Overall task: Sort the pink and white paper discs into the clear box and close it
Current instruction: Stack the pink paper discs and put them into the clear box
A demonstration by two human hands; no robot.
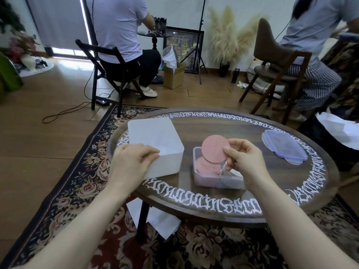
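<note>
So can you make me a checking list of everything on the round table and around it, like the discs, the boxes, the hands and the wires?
Surface: round dark wooden table with white lettering round its rim, standing on a floral rug.
Job's things: clear box open, pink discs inside; one pink disc held above it; lid lies apart at the table's right.
Clutter: white box on the table's left; white paper under the table.
Hands: right hand pinches the pink disc; left hand grips the white box's near edge.
Cables: a cable loops on the floor beyond the rug.
Surroundings: two seated people behind, a cardboard box, pampas grass.
</note>
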